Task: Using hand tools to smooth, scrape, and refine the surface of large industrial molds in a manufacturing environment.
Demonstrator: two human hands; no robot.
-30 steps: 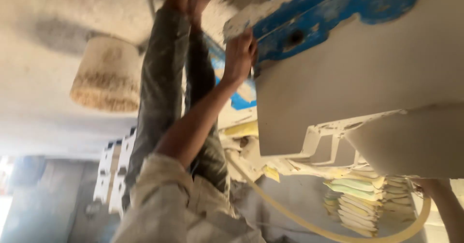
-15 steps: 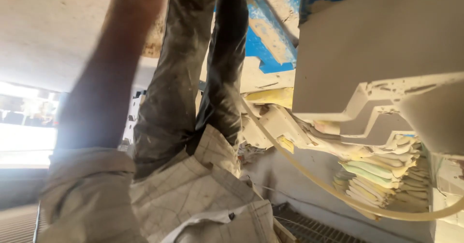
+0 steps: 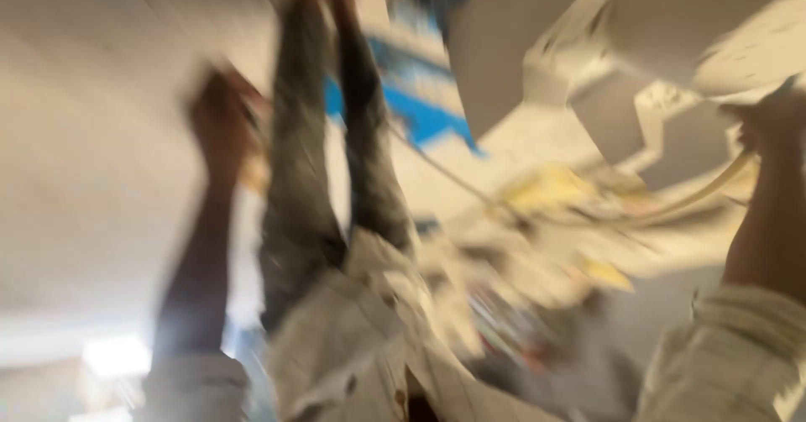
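The frame is badly blurred and shows my own body from above, with my legs in grey trousers running to the top edge. My left hand is raised at the left with its fingers curled; the blur hides whether anything is in it. At the right edge, my right hand is closed around a pale yellowish hose. The hose curves from that hand toward the middle of the view. A large white moulded shell hangs just left of the right hand.
A blue and white painted panel lies behind my legs. Stacked yellow and white pieces sit below the white shell. My checked shirt fills the bottom middle. A bright patch of light shows at the lower left.
The view has swung and blurred. My left arm moved from the blue panel out to the left. My right hand rose into view at the right edge, on the hose.
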